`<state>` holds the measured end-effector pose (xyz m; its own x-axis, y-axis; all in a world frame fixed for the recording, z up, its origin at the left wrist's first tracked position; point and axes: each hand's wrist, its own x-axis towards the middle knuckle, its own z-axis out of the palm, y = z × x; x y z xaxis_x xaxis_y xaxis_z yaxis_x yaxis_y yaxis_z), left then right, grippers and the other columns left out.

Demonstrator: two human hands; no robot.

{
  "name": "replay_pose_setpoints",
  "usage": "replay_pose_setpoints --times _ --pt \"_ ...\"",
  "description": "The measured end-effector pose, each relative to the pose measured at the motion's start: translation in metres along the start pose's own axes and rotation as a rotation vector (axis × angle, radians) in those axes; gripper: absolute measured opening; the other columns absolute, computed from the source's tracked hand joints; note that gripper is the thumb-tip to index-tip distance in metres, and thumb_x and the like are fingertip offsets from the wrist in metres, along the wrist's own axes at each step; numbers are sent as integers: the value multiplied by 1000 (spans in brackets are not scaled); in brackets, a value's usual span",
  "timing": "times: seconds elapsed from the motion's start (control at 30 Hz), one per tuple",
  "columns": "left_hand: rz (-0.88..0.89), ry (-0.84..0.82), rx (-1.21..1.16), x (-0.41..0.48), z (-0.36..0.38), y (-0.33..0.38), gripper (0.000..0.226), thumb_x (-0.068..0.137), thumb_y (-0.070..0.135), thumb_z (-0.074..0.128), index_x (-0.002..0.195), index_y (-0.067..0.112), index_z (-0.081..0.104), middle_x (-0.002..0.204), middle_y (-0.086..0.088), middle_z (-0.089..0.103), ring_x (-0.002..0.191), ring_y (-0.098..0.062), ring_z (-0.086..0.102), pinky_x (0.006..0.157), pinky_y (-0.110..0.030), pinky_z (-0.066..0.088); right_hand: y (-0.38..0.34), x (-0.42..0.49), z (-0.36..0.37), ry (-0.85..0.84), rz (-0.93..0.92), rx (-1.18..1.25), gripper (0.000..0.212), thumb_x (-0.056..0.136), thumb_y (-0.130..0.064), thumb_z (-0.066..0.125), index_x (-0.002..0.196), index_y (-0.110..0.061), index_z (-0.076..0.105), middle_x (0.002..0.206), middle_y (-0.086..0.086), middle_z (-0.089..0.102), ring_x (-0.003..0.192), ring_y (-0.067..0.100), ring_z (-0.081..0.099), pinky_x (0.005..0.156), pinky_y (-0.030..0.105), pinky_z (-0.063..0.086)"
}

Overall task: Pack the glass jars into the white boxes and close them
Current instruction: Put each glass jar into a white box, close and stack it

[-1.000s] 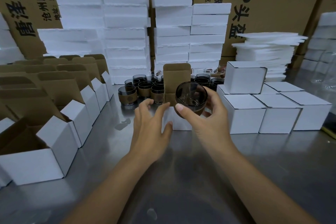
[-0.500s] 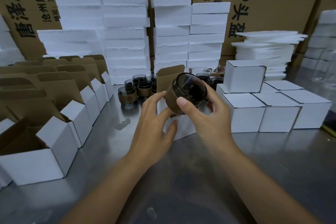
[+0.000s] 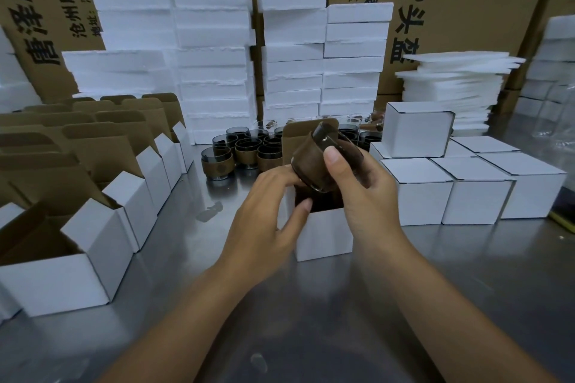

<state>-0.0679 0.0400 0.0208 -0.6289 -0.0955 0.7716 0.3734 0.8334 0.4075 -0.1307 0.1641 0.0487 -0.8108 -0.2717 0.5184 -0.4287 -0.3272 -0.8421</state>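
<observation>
**Glass jar [image 3: 314, 162] held over open box, not yet seated**

Right hand [image 3: 364, 196] grips the jar by its brown sleeve, tilted base-down just above the mouth of the white box [image 3: 323, 235], judged to feed it in bottom-first. Left hand [image 3: 264, 224] curls on the box's near rim, steadying it on the steel table [image 3: 311, 314]. Lid flap [image 3: 300, 134] stands upright behind, leaving the mouth clear. Unpacked jars [image 3: 249, 149] cluster just behind; closed boxes [image 3: 420, 199] stack at right; open boxes [image 3: 102, 236] line the left, ready.

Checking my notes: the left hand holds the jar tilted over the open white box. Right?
No. The head view shows the right hand holding the jar tilted over the open white box; the left hand holds the box's edge.
</observation>
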Motion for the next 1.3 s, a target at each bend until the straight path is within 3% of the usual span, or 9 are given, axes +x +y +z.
replay_pose_setpoints --times 0.07,0.2,0.33,0.43,0.57,0.7,0.93,1.17,1.3 --pt "-72 27 -54 0 0 1 28 87 42 51 108 55 37 110 40 47 108 13 46 88 1 32 2 1 0 4 14 -14 30 64 -63 65 90 -49 68 93 -19 70 95 -3 63 80 22 50" --pt "-105 67 -94 -1 2 0 40 85 36 57 109 57 32 109 40 47 107 13 48 86 2 33 4 0 -1 0 -2 -65 32 66 -61 67 94 -47 67 95 -20 70 96 -5 62 83 24 50" --pt "-58 86 -58 0 3 -3 38 85 22 59 111 41 40 113 22 47 110 8 45 90 -2 34 6 0 -2 27 -32 -165 50 66 -61 68 113 -48 58 101 -26 65 101 -7 58 86 18 51" --pt "-55 101 -34 1 0 -6 26 82 21 60 105 24 48 118 10 44 114 7 41 91 -3 34 7 -4 -2 2 -119 -428 65 68 -60 64 128 -52 40 111 -25 54 110 -2 51 88 15 47" --pt "-85 73 -67 0 -4 -11 21 86 30 56 104 23 49 117 10 46 114 3 44 91 -5 35 8 -8 -2 -29 -216 -663 34 75 -54 64 102 -35 59 106 -13 46 105 11 49 87 35 49" --pt "-124 27 -73 -1 -3 -15 31 86 42 47 115 30 45 117 15 47 114 4 45 91 -3 34 12 -8 -4 -116 -198 -722 16 82 -36 69 85 -21 65 113 -7 45 113 16 44 91 41 45" --pt "-104 -1 -41 -2 -3 -16 28 89 44 45 114 50 37 119 29 41 114 12 41 89 1 30 13 -8 -4 -156 -123 -734 19 89 -36 61 77 -22 67 139 -7 36 131 12 32 104 38 35" --pt "-113 21 -59 -1 -5 -14 16 94 43 36 106 52 41 112 27 46 109 12 45 86 1 32 15 -5 -7 -248 -110 -837 34 95 -38 49 79 -19 72 147 -12 31 131 1 19 105 31 32" --pt "-117 18 -62 -1 -5 -13 16 94 44 37 107 51 42 112 26 47 109 10 46 86 0 33 16 -4 -6 -216 -111 -763 28 96 -31 48 89 -17 71 141 -9 39 131 5 30 104 27 32"
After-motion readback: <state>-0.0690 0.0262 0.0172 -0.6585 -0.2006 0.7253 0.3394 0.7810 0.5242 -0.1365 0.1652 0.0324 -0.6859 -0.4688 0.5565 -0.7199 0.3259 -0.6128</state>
